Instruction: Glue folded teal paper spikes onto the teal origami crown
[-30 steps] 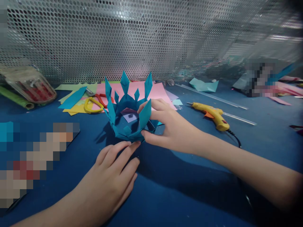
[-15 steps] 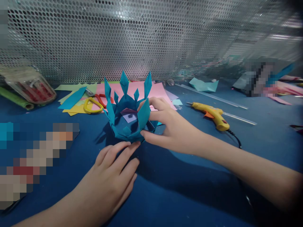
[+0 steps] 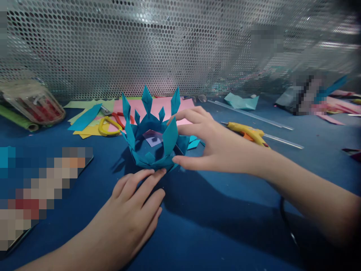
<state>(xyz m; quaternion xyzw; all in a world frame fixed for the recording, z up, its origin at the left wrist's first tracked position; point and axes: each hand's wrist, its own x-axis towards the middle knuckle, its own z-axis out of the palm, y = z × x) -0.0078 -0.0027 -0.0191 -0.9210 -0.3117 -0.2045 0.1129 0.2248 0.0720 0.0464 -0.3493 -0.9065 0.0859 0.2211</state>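
Note:
A blue folded-paper crown stands upright on the blue table, its pointed tips rising all round the ring. My left hand lies flat in front of it, fingers stretched out, the fingertips at the crown's lower front edge. At the crown's right side is my right hand, thumb and fingers spread apart around the front right point. The thumb tip is close to the base of that point; whether it touches I cannot tell. Small blue paper pieces lie behind the right hand.
A yellow glue gun lies to the right, partly behind my right arm, with clear glue sticks near it. Scissors rest on coloured paper sheets. A jar stands left, and a blurred-out flat object lies front left.
My right hand has loosened from the crown's front right point, its thumb and fingers spreading and shifting slightly right. My left hand and the crown stay nearly in place.

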